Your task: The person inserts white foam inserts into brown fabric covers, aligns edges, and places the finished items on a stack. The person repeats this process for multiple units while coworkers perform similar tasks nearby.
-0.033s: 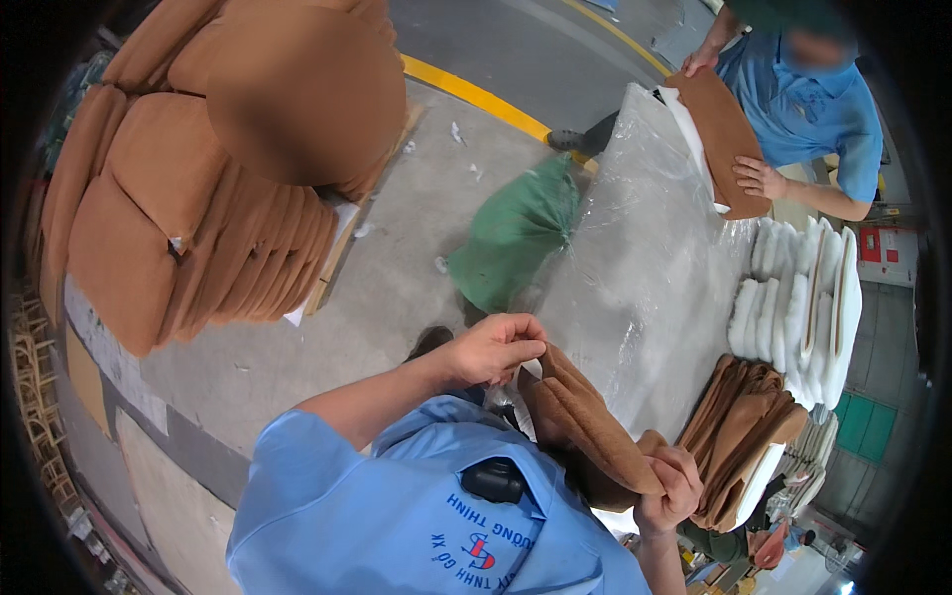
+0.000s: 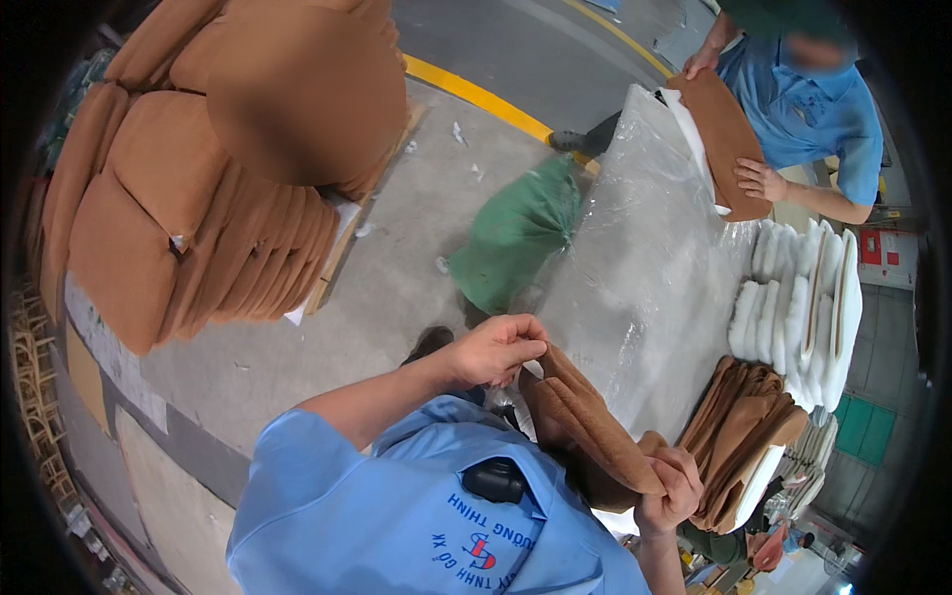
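Note:
A brown fabric cushion cover (image 2: 587,421) is stretched between my two hands, close to my chest and at the near edge of the table. My left hand (image 2: 496,352) pinches its far left corner, where a small white patch shows. At the other end, my right hand (image 2: 669,491) is closed round the cover's near right corner, fingers wrapped over the cloth. Between them the cover's edge looks folded into layers. What is inside the cover is hidden. Right of it lies a pile of folded brown covers (image 2: 739,426) with a white edge.
A plastic-covered table (image 2: 635,268) spreads ahead; white padding slabs (image 2: 793,297) are stacked at its right. Across it a co-worker (image 2: 813,109) holds a brown cover with white filling (image 2: 724,149). A green sack (image 2: 516,238) sits on the floor. Brown cushions (image 2: 149,258) are piled at left.

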`<state>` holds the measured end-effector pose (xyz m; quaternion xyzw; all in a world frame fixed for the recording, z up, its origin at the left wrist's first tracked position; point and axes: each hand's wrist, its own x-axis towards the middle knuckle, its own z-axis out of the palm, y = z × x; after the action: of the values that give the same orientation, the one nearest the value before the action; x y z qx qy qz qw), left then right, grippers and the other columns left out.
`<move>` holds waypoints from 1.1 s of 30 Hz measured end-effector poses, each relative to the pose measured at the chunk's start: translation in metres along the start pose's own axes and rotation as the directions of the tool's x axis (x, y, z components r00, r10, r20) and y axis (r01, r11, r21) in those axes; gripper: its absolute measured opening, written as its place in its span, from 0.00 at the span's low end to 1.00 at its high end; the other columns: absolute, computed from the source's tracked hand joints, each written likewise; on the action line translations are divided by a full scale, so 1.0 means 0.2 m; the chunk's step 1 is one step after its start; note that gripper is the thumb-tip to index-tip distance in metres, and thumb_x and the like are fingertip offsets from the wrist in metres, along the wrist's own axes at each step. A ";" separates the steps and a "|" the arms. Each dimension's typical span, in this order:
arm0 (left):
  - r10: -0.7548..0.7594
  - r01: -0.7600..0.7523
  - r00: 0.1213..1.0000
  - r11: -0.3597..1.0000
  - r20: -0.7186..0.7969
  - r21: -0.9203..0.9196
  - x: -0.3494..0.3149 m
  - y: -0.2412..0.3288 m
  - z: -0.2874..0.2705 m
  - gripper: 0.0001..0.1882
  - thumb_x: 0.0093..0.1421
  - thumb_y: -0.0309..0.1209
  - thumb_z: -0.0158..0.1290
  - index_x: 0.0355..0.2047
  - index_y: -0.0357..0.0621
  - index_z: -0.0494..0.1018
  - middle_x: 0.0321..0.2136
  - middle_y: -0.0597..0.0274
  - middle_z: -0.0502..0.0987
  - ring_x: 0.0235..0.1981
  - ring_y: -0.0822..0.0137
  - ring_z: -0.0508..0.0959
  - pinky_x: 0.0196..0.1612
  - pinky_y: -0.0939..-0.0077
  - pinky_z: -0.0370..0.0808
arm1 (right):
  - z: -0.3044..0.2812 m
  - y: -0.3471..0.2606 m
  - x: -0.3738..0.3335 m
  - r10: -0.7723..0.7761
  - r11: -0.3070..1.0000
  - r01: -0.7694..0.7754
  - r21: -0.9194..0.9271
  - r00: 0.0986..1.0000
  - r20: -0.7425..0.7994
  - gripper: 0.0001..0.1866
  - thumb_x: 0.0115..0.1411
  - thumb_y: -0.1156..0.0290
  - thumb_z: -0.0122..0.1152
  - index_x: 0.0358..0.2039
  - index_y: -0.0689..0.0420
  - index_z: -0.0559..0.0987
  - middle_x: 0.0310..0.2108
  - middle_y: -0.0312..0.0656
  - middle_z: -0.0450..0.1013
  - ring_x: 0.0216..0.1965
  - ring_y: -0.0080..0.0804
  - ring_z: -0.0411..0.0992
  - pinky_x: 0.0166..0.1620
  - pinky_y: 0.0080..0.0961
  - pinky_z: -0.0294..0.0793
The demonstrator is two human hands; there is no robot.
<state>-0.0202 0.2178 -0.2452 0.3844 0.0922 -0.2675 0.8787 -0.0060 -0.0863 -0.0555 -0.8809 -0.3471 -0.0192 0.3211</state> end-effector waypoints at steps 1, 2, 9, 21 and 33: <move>-0.002 0.002 1.000 1.000 -0.018 -0.018 0.00 -0.01 0.02 0.08 0.77 0.35 0.52 0.47 0.44 0.71 0.28 0.73 0.74 0.16 0.82 0.68 0.22 0.84 0.69 | 0.00 0.00 0.01 0.001 1.000 -0.001 -0.008 1.000 -0.005 0.06 0.57 0.76 0.69 0.35 0.63 0.84 0.32 0.48 0.78 0.30 0.41 0.78 0.37 0.33 0.78; -0.005 0.003 0.999 0.999 -0.036 -0.036 -0.01 -0.02 0.03 0.08 0.77 0.35 0.52 0.48 0.45 0.71 0.26 0.74 0.72 0.16 0.82 0.67 0.21 0.84 0.68 | 0.00 0.00 0.01 0.002 1.000 -0.002 -0.016 1.000 -0.010 0.06 0.56 0.76 0.70 0.35 0.63 0.84 0.31 0.47 0.78 0.29 0.41 0.79 0.36 0.34 0.79; -0.048 0.064 0.995 0.978 0.083 -0.200 -0.01 -0.02 0.02 0.10 0.77 0.37 0.52 0.52 0.46 0.70 0.23 0.73 0.71 0.14 0.82 0.65 0.22 0.82 0.68 | 0.02 0.01 0.04 0.024 1.000 -0.024 -0.007 1.000 -0.010 0.06 0.56 0.77 0.69 0.34 0.63 0.84 0.30 0.47 0.79 0.31 0.41 0.80 0.39 0.35 0.80; -0.184 0.318 0.898 0.899 0.400 -0.301 -0.06 0.03 -0.02 0.18 0.77 0.35 0.50 0.62 0.46 0.66 0.29 0.70 0.72 0.11 0.81 0.64 0.19 0.77 0.73 | -0.01 0.06 0.00 0.035 0.999 -0.035 -0.001 0.999 -0.029 0.06 0.57 0.74 0.68 0.34 0.63 0.84 0.30 0.48 0.78 0.29 0.42 0.79 0.38 0.36 0.79; -0.124 0.126 0.988 0.992 -0.091 0.012 -0.05 0.02 0.10 0.09 0.75 0.32 0.52 0.52 0.43 0.73 0.19 0.70 0.72 0.13 0.79 0.67 0.19 0.74 0.71 | -0.03 0.04 0.00 -0.046 0.999 0.046 -0.010 0.999 0.027 0.07 0.55 0.76 0.70 0.34 0.62 0.83 0.29 0.46 0.77 0.28 0.39 0.78 0.33 0.32 0.76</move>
<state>-0.0274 0.2104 -0.2249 0.3972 0.1533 -0.3051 0.8518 -0.0001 -0.0942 -0.0555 -0.8746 -0.3716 -0.0165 0.3110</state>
